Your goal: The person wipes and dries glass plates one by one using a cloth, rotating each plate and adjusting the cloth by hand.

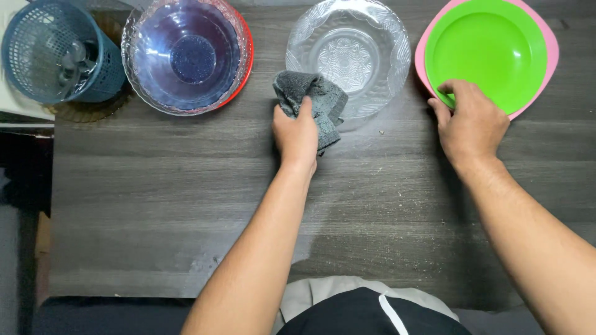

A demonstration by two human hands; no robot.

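Note:
My left hand (297,133) grips a grey cloth (313,99) that lies against the near left rim of a clear patterned glass bowl (349,53). My right hand (469,121) is closed on the near left rim of a green plate (490,49), thumb on top. That green plate sits stacked on a pink plate (549,59) at the far right of the dark wood table (186,198).
A clear bowl (186,56) stacked over a blue and a red dish stands at the far left centre. A blue plastic basket (53,53) lies tipped at the far left corner on an amber glass plate (93,110). The table's left edge drops off beside it.

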